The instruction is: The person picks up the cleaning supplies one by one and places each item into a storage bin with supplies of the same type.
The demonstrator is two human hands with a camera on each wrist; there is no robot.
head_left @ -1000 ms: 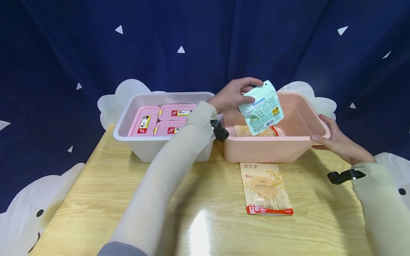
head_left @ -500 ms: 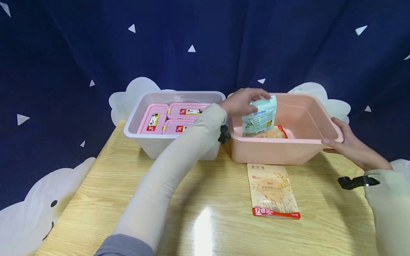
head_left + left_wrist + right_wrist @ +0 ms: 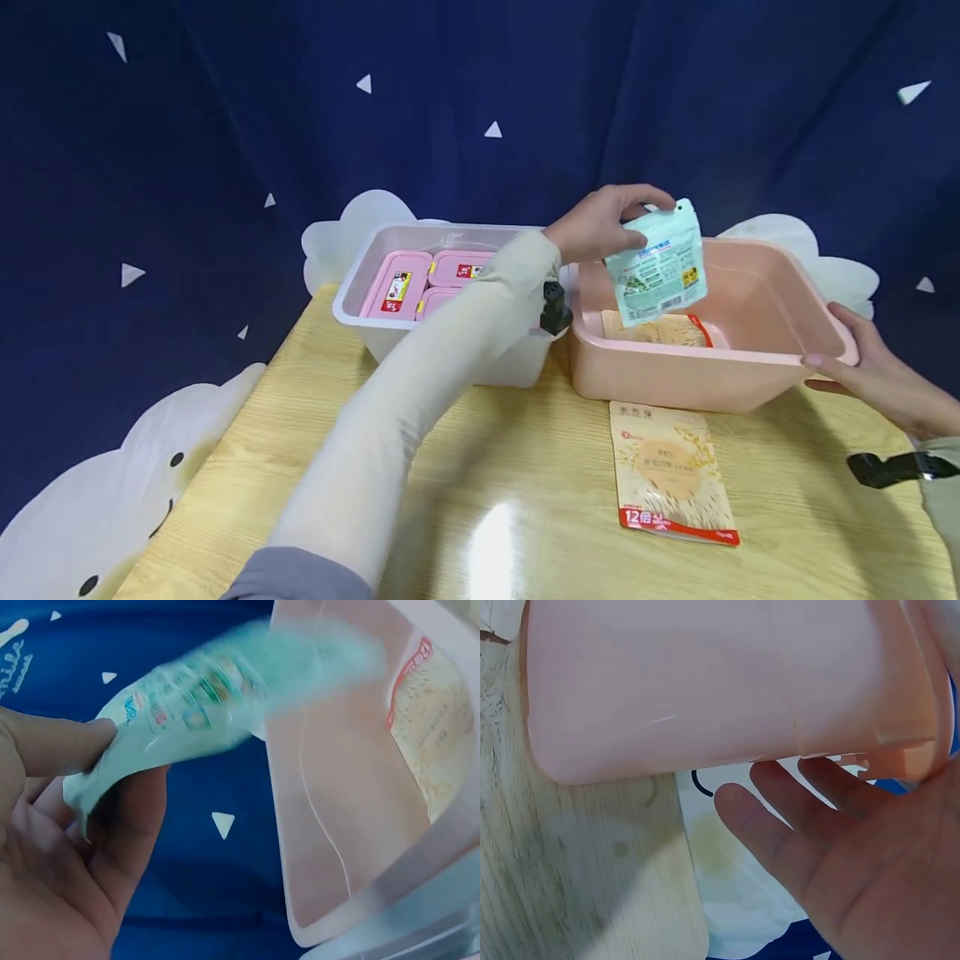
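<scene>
My left hand (image 3: 603, 223) pinches a mint-green printed pouch (image 3: 663, 271) near its upper left corner, holding it tilted above the left part of a pink plastic bin (image 3: 675, 371). In the left wrist view the pouch is bent and its far end blurred. Inside the bin lies a beige pouch (image 3: 660, 330) with a red band, partly covered by the green one. My right hand (image 3: 873, 371) grips the bin's right end, thumb over the rim. The right wrist view shows its fingers (image 3: 780, 832) spread under and beside the bin wall.
A whitish bin (image 3: 450, 354) with several pink lidded boxes (image 3: 393, 283) stands left of the pink one. In front of the pink bin, a beige pouch (image 3: 675, 475) lies flat on the wooden table (image 3: 562, 500). A dark blue curtain (image 3: 450, 67) hangs behind.
My left hand lowered the green pouch partway into the pink bin, then raised it again, still held. The right hand keeps its grip. The whole head view has shifted, so things appear further right.
</scene>
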